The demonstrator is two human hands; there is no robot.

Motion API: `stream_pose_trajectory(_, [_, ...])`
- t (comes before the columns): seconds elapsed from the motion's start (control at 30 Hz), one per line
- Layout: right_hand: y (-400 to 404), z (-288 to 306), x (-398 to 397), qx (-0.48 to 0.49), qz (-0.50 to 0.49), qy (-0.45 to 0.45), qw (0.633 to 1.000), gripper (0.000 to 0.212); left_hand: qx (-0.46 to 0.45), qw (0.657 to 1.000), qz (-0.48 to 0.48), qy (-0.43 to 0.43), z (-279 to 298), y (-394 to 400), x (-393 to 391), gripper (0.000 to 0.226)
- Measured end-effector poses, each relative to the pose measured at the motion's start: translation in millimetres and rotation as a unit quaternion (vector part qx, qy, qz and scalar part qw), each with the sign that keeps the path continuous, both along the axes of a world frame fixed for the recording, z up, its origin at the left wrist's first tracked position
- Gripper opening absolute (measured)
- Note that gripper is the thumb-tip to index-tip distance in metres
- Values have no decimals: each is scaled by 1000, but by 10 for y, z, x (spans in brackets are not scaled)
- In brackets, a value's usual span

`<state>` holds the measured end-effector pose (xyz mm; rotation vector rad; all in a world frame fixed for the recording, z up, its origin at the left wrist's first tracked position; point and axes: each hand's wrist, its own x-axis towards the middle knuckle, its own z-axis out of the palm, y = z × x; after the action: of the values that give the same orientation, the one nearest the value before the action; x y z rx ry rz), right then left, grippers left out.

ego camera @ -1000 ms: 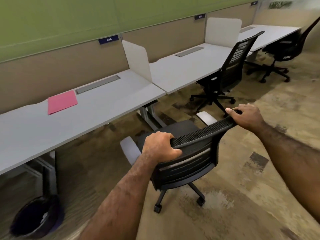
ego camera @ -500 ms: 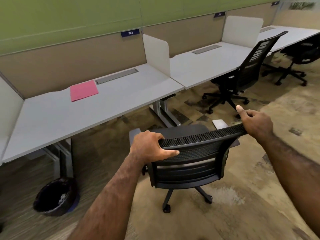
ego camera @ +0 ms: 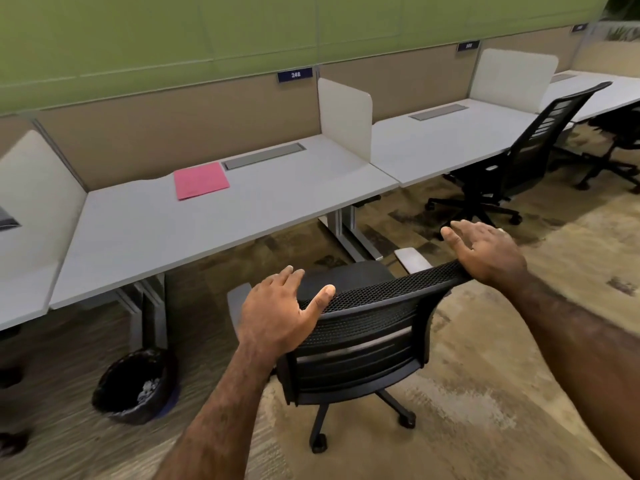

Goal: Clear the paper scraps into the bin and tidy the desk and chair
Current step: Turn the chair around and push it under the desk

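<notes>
A black mesh office chair [ego camera: 360, 337] stands in front of me, its back towards me, facing the grey desk [ego camera: 166, 233]. My left hand [ego camera: 280, 310] rests on the left end of the chair's top edge with fingers spread. My right hand [ego camera: 485, 251] lies with its palm on the right end, fingers lifted and apart. A pink folder [ego camera: 200, 180] sits on the desk near the back. A black bin [ego camera: 133, 386] holding white paper scraps stands on the floor under the desk's left side.
Desk legs [ego camera: 349, 233] stand just beyond the chair. A second black chair [ego camera: 512, 157] sits at the neighbouring desk on the right, a third further right. White dividers [ego camera: 344, 116] separate the desks. Patterned carpet covers the floor.
Both hands have loosened from a closed grip on the chair's top edge to open fingers resting on it. The view has swung left, and the chair sits closer to the desk.
</notes>
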<state>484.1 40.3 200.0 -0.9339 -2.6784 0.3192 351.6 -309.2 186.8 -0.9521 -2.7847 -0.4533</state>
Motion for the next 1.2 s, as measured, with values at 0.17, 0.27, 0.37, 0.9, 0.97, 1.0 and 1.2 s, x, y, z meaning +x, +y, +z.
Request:
stream_pose_trajectory(0.17, [-211, -2, -433, 75, 75, -60, 993, 95, 14, 999, 44, 28, 19, -286, -212, 93])
stream_pose_trajectory(0.27, [-309, -8, -706, 74, 103, -64, 990, 95, 8, 998, 61, 30, 50, -419, -392, 94])
stream_pose_trajectory(0.37, [-382, -32, -987, 53, 119, -64, 989, 96, -5, 997, 74, 27, 74, -518, -610, 96])
stream_pose_trajectory(0.9, [-657, -107, -3012, 45, 235, -116, 964, 101, -80, 984, 158, 4, 67, -915, -2315, 91])
stream_pose_trajectory(0.97, [-689, -92, -3252, 36, 243, -117, 962, 104, -83, 980, 179, -10, 36, -951, -2521, 90])
stream_pose_trajectory(1.0, [-703, -83, -3373, 30, 249, -116, 961, 105, -79, 979, 188, -11, 20, -965, -2626, 88])
stream_pose_trajectory(1.2, [-687, -37, -4072, 16, 268, -132, 954, 104, -55, 971, 232, 4, -1, -927, -3219, 75])
